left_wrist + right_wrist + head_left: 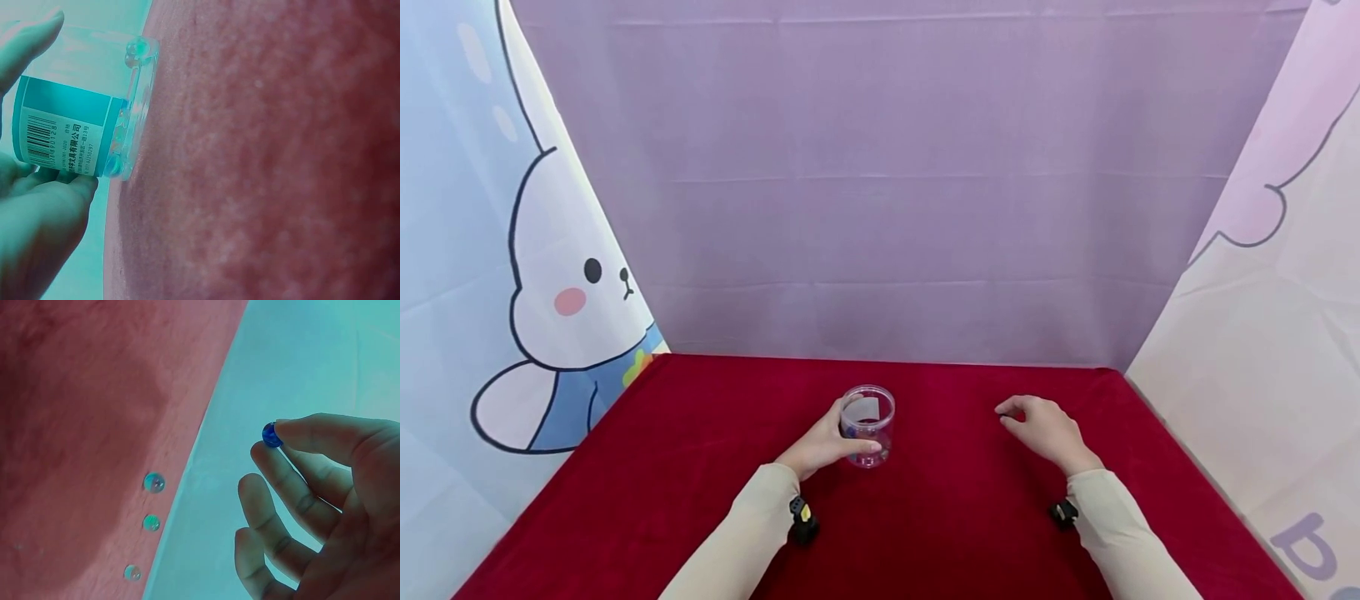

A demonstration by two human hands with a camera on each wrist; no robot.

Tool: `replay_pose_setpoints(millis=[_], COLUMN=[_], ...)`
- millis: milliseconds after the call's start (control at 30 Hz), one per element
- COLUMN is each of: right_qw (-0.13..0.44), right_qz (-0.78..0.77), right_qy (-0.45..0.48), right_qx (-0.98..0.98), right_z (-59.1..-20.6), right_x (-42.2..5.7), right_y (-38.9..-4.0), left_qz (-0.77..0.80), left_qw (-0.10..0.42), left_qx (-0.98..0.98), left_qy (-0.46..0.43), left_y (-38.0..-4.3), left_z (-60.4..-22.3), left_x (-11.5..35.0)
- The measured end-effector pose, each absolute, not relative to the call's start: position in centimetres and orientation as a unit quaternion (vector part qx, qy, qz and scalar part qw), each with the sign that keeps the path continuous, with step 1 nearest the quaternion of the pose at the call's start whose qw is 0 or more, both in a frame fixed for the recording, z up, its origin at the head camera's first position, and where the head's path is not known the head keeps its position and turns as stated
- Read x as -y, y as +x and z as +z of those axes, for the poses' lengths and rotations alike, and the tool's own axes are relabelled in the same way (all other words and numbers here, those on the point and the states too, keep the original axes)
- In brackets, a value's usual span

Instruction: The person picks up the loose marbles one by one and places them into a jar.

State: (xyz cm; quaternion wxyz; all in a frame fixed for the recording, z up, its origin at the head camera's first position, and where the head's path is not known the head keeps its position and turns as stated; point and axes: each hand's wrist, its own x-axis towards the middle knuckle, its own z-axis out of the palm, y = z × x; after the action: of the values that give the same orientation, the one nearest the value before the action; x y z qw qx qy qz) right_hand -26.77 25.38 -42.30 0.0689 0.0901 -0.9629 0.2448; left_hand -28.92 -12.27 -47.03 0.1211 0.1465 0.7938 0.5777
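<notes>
At left, your left hand grips the clear jar, thumb on the near side and fingers curled behind. The jar is upright, left of the middle of the red cloth, its uncovered mouth facing up; whether its base touches the cloth cannot be told. Inside, at the bottom, lie a few small marbles, below the printed label.

To the right, well apart from the jar, a dark blue marble is pinched between the thumb and index finger of your right hand; its other fingers are loosely bent. Three loose marbles lie spaced apart on the cloth, seen only in the right wrist view.

The step in hand appears to be carrying one marble while steadying the jar. The next move calls for a firm, unhurried pinch, since a smooth ball could slip, and an upright jar.
</notes>
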Motion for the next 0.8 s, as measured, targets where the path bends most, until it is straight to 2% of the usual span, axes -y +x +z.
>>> replay_pose_setpoints(millis=[800], right_qw=[0.116], right_qz=[0.288], right_qy=[0.109], right_qx=[0.944], right_z=[-41.9], right_x=[-21.4], right_y=[-26.7], left_qz=[0.574], left_qw=[0.122], left_qx=[-0.797], left_qy=[0.143], left_y=[-29.0], left_z=[-47.0], left_x=[12.2])
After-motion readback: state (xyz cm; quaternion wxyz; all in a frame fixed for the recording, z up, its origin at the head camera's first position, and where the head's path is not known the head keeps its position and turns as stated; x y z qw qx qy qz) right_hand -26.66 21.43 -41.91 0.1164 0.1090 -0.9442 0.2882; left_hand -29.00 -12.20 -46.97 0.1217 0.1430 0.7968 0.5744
